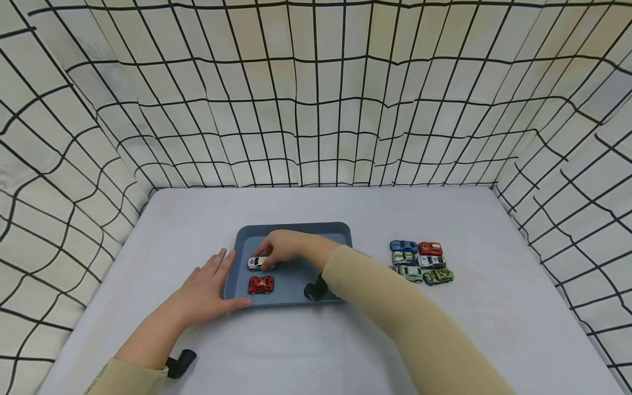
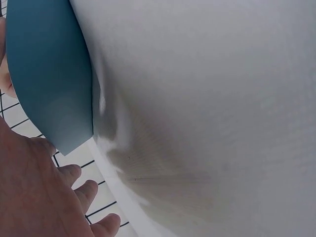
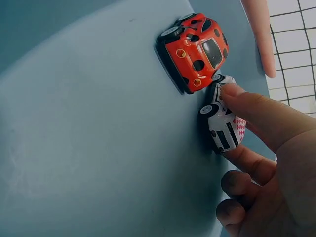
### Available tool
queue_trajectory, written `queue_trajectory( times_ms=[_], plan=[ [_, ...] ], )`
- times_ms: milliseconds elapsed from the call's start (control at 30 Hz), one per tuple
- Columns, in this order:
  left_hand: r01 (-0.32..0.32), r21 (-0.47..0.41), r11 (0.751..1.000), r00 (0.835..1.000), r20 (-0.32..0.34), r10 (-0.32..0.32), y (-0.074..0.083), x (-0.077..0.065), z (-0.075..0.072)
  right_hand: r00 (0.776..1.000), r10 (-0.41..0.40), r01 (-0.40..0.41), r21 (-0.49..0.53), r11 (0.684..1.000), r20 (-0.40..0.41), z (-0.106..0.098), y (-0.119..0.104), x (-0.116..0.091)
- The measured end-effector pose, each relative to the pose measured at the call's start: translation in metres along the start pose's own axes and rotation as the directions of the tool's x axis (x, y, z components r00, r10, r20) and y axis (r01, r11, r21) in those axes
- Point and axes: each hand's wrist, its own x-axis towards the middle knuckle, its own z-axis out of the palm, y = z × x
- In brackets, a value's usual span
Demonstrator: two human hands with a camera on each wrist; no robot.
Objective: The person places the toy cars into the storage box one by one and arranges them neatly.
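Observation:
My right hand point(image 1: 283, 245) reaches into the blue-grey tray point(image 1: 296, 303) and pinches a white toy car point(image 1: 255, 264) between thumb and fingers. In the right wrist view the white car point(image 3: 220, 126) has a pink checked patch and sits at the tray floor. Just beside it stands a red toy car point(image 1: 260, 285) with black spots, nearer the tray's front edge. My left hand point(image 1: 209, 285) lies with spread fingers at the tray's left side, its thumb at the front left corner. The left wrist view shows that hand point(image 2: 39, 182) against the tray's outer wall point(image 2: 49, 74).
Right of the tray, several toy cars stand grouped on the white table point(image 1: 494, 329), among them a blue car point(image 1: 403, 246), a red car point(image 1: 430, 248) and a green car point(image 1: 438, 276). White walls with a black grid point(image 1: 326, 109) enclose the table's back and sides.

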Motion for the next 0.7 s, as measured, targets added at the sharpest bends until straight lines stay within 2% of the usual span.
queue_trajectory(
  times_ms=[333,700],
  plan=[
    [0.000,-0.004,1.000,1.000,0.004,0.000,0.001,0.001,0.000,0.999,-0.030,0.030,0.017,0.999,-0.015,-0.002,0.005,-0.001],
    [0.002,-0.011,1.000,1.000,-0.002,-0.002,0.000,0.001,0.003,0.998,-0.047,0.049,0.050,0.998,-0.051,-0.014,0.006,-0.014]
  ],
)
